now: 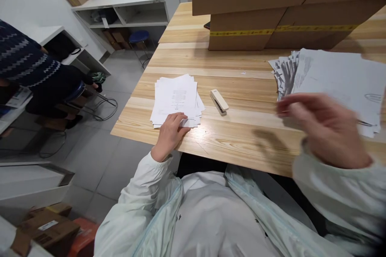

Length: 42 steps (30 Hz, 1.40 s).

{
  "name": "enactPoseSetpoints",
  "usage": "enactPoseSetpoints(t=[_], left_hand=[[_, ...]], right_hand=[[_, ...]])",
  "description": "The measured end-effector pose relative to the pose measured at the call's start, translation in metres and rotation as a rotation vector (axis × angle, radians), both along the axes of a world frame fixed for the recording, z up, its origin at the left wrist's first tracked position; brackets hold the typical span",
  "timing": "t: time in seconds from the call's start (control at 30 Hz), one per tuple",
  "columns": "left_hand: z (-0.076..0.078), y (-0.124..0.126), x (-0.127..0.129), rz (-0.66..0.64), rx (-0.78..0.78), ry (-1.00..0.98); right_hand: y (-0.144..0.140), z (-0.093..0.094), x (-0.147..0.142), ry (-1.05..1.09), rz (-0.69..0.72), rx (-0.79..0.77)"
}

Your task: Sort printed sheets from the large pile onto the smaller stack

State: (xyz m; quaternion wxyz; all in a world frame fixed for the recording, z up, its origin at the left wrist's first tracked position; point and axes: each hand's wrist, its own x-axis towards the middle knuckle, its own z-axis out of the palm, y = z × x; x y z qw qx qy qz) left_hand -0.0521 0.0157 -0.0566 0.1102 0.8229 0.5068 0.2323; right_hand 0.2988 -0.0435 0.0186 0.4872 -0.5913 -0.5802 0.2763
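Observation:
My left hand [171, 132] rests on the near edge of a loosely squared stack of printed sheets [177, 96], its fingers laid over the paper and the thumb apart. To the right of that stack lies a cream stapler [219, 101], touched by neither hand. My right hand [327, 128] is raised above the table, blurred by motion, fingers loosely bent and thumb apart, with nothing visible in it. Just beyond it is a larger pile of papers [334, 76] with ragged, fanned left edges. A dark slim object [365, 123] on that pile is partly hidden by the hand.
Large cardboard boxes [256, 28] stand stacked at the back of the wooden table [241, 140]. A dark phone-like object [207, 25] lies beside them. At left, a person in a patterned sweater [27, 56] sits on a stool. White shelving [141, 10] and a blue stool [139, 36] are behind.

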Motion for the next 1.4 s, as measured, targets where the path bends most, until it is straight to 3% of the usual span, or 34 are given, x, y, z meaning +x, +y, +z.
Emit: enactPoseSetpoints(t=[0.07, 0.13, 0.27, 0.37, 0.57, 0.67, 0.87, 1.13, 1.4], left_hand=[[0.0, 0.0, 0.0, 0.009, -0.004, 0.01], [-0.001, -0.001, 0.0, 0.025, 0.015, 0.004], [-0.008, -0.002, 0.003, 0.048, 0.094, -0.009], [-0.015, -0.001, 0.007, 0.098, 0.139, 0.003], [-0.016, 0.007, 0.007, 0.48, 0.165, -0.251], [-0.011, 0.011, 0.004, 0.578, 0.135, -0.383], [-0.006, 0.012, 0.001, 0.617, 0.053, -0.516], [-0.009, 0.013, -0.001, 0.632, 0.035, -0.589], [-0.007, 0.009, 0.002, 0.58, 0.006, -0.652]], right_hand=[[0.013, -0.002, -0.042, 0.16, 0.328, -0.189], [0.034, -0.01, -0.075, 0.332, 0.505, -0.366], [0.073, -0.035, -0.112, 0.642, 0.481, -0.6], [0.088, -0.052, -0.124, 0.732, 0.408, -0.707], [0.089, -0.058, -0.132, 0.708, 0.341, -0.725], [0.089, -0.055, -0.135, 0.642, 0.339, -0.731], [0.092, -0.05, -0.137, 0.551, 0.385, -0.637], [0.094, -0.057, -0.138, 0.557, 0.422, -0.762], [0.095, -0.056, -0.149, 0.605, 0.52, -0.659]])
